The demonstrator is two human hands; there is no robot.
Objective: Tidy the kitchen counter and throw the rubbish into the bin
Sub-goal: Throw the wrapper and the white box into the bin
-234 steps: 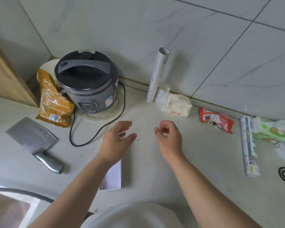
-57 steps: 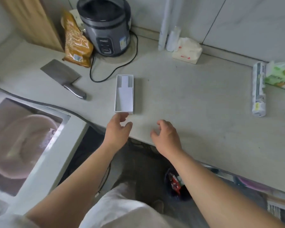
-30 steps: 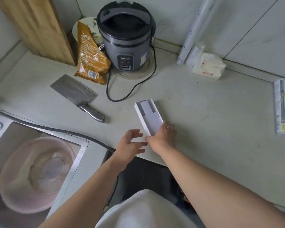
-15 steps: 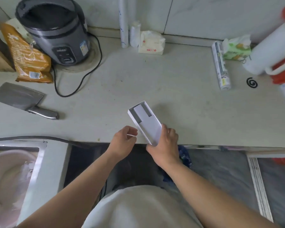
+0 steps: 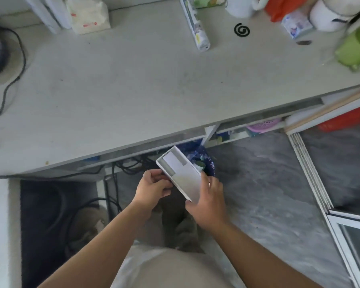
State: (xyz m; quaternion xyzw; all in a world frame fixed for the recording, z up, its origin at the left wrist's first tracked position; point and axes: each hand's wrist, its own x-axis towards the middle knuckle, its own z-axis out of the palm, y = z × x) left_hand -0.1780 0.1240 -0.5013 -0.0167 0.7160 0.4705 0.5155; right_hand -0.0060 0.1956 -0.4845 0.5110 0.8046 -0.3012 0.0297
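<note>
While both hands grip the white box [image 5: 180,175], it sits off the worktop [image 5: 133,84], just short of the bin [image 5: 208,163] beyond my fingers. Left hand [image 5: 154,187] pinches its left long edge, right hand [image 5: 208,196] cups the near end. Looks light, stiff card, crushable; I'd hold the walls, not the loose insert.

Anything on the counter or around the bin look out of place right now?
One oddity: a black spiral coil lies bare on the counter, with no holder visible. Otherwise nothing looks spilled or broken. The white box is off the counter, held by the left hand and right hand above the blue-lined bin.
</note>
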